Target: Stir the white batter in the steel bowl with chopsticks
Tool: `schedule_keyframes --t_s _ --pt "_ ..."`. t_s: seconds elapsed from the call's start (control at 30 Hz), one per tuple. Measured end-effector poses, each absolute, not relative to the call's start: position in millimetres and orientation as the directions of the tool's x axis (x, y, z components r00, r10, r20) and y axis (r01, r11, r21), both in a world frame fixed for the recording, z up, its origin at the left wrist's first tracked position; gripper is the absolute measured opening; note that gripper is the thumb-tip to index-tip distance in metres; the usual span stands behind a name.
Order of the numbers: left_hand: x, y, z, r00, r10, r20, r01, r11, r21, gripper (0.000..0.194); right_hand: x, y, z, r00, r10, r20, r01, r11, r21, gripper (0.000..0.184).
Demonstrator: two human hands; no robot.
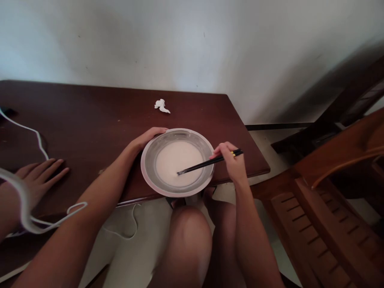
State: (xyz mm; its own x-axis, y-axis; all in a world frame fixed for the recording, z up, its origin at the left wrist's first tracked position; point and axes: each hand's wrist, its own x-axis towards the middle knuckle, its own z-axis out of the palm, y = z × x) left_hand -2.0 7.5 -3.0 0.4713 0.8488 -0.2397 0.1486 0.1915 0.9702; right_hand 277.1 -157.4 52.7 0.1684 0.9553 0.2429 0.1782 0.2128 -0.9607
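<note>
A wide metal bowl (149, 159) sits at the front edge of the dark wooden table, its near side reaching past the edge above my knees. It holds a milky white liquid (171, 160). My left hand (150, 135) steadies the bowl from its far left side, with fingers along the outer rim and partly hidden behind it. In my right hand (230, 159) is a pair of black chopsticks (201, 164) with gold bands. They slant down to the left over the bowl, held close together, and their tips reach the liquid.
A crumpled white tissue (162, 105) lies behind the bowl. Another person's hand (42, 178) rests flat on the table at left, near a white cable (37, 134). At right stands a wooden chair (312, 216); a wall (180, 44) backs the table.
</note>
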Motion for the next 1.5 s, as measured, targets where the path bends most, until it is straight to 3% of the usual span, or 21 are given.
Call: schedule_keyframes --t_s 0.07,0.13,0.33,0.5,0.63,0.7,0.8,0.9,1.0,1.1,1.3,1.43,1.5 --pt "-2 7 -3 0.458 0.86 -0.226 0.133 0.185 0.974 0.041 272 -156 53 0.016 0.97 0.243 0.196 0.235 -0.952 0.029" --pt "-2 6 -4 0.455 0.863 -0.219 0.132 0.178 0.975 0.039 271 -154 54 -0.027 0.962 0.273 0.237 0.272 -0.933 0.022" --pt "-1 5 -2 0.464 0.855 -0.23 0.151 0.18 0.972 0.039 287 -156 56 0.255 0.917 0.308 0.226 0.253 -0.941 0.034" --pt "0 2 -3 0.445 0.869 -0.218 0.091 0.198 0.976 0.036 273 -156 56 -0.055 0.969 0.241 0.235 0.247 -0.94 0.02" --pt "-1 8 -5 0.466 0.844 -0.266 0.105 0.245 0.964 0.035 283 -154 56 0.167 0.93 0.327 0.326 0.261 -0.908 0.027" --pt "-1 9 -4 0.475 0.842 -0.254 0.114 0.227 0.967 0.036 289 -156 56 0.262 0.911 0.32 0.275 0.247 -0.929 0.034" --pt "-1 5 -2 0.474 0.856 -0.206 0.127 0.165 0.978 0.037 285 -158 56 0.135 0.955 0.263 0.214 0.231 -0.949 0.034" --pt "-1 2 -1 0.458 0.865 -0.204 0.125 0.165 0.978 0.037 277 -156 57 -0.026 0.963 0.269 0.259 0.266 -0.928 0.026" --pt "-1 7 -4 0.46 0.855 -0.239 0.123 0.205 0.971 0.037 282 -154 57 0.116 0.937 0.33 0.313 0.281 -0.907 0.027" --pt "-1 11 -6 0.473 0.844 -0.253 0.133 0.215 0.968 0.038 288 -156 56 0.245 0.919 0.31 0.261 0.246 -0.934 0.033" --pt "-1 5 -4 0.453 0.859 -0.239 0.109 0.213 0.971 0.039 275 -156 56 -0.013 0.967 0.256 0.221 0.252 -0.942 0.02" --pt "-1 6 -3 0.472 0.844 -0.257 0.141 0.215 0.966 0.04 284 -154 56 0.226 0.926 0.302 0.272 0.238 -0.932 0.029" --pt "0 6 -3 0.474 0.844 -0.252 0.151 0.204 0.967 0.04 287 -156 56 0.257 0.929 0.265 0.237 0.205 -0.95 0.034"
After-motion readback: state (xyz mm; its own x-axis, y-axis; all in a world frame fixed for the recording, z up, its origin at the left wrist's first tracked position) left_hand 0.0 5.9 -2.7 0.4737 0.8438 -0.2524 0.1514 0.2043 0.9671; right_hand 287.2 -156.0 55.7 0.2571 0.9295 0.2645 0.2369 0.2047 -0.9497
